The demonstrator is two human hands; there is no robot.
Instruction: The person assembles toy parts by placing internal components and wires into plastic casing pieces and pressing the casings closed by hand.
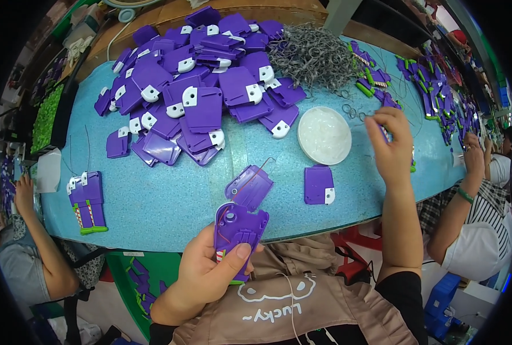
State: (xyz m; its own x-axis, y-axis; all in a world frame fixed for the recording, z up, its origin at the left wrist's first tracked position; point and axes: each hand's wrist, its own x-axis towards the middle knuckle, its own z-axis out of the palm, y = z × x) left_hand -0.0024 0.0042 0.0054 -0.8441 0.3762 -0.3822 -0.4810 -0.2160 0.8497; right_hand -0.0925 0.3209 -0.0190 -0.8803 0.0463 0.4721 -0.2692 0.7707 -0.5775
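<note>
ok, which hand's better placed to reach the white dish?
Right, likely: the right hand is nearer the white dish, while the left hand is holding a purple shell. Whether the right holds anything is unclear.

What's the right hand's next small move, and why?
Probably pinch one of the loose rings: the right hand's fingertips are right beside them, while the left hand holds the purple shell with its inside exposed. I can't tell whether the right fingers already hold something.

Bright light, sheen on purple casings (204, 112), fisheye curve — black corners
</note>
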